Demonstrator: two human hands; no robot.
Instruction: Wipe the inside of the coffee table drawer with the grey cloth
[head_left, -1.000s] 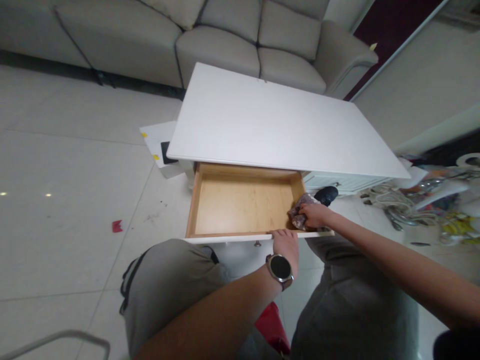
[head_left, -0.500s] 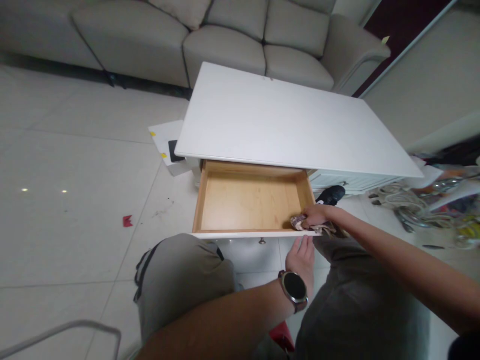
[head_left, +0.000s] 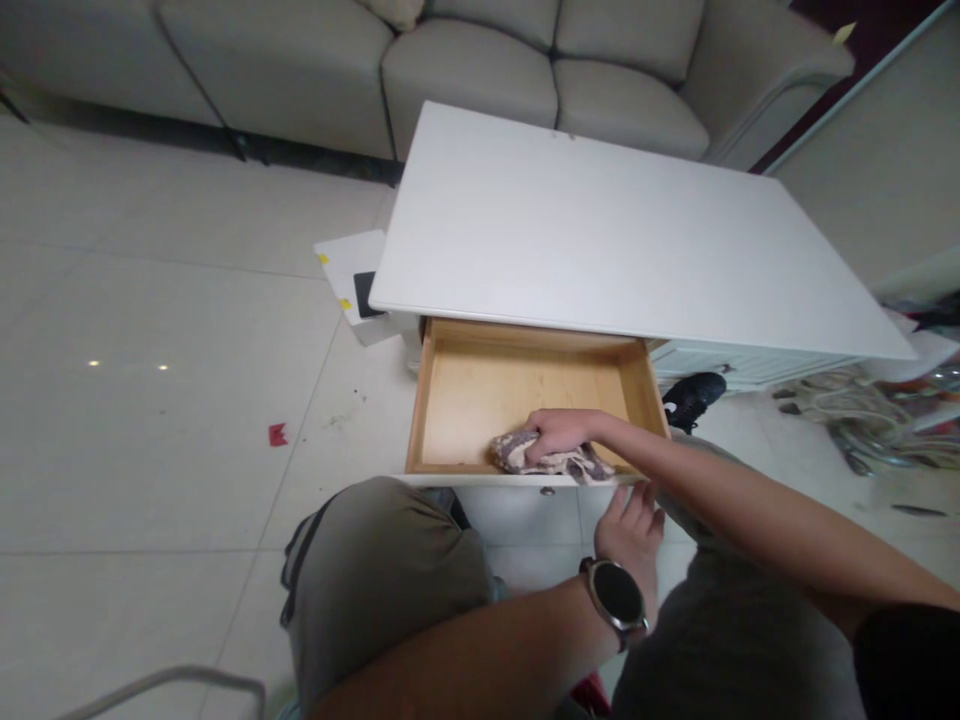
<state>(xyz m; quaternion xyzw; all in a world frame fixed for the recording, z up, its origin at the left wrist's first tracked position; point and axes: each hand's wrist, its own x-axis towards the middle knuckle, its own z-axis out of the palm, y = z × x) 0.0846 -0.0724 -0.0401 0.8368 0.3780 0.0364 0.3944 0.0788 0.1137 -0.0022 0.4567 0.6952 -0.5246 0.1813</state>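
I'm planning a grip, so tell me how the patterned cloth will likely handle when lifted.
The cloth is probably floppy: it bunches and creases under the right hand. It is likely light, since one hand covers much of it, though dampness cannot be told. Crumpled at the front of the drawer, it seems unlikely to roll.

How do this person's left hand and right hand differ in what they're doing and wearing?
The right hand grips a patterned cloth; the left hand holds nothing that shows.
The right hand is inside the open wooden drawer; the left hand is outside, fingers by its front edge, contact unclear.
The left hand has a round-faced wristwatch at its wrist; the right hand's wrist is bare.
Both are near the drawer's front.
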